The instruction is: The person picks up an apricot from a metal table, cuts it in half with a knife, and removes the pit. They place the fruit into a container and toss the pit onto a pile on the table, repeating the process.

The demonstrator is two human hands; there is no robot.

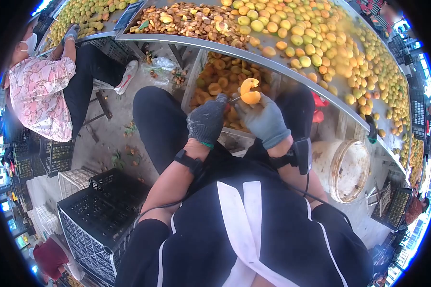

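My left hand [206,120], in a dark grey knitted glove, is closed round the handle of a small knife. Only a thin strip of the knife's blade [235,99] shows, pointing at the fruit. Held at the fingertips of my right hand [267,123], in a lighter grey glove, is a cut-open apricot [250,92] with its orange flesh showing. Both hands are close together between my knees. Beneath them a crate [192,81] holds many apricot halves [215,79].
A metal-edged table [196,42] bears whole apricots [273,24] and a heap of brown pits [189,24]. A black crate [103,191] stands at left, a stained white bucket [350,170] at right. A seated person [45,91] works at far left.
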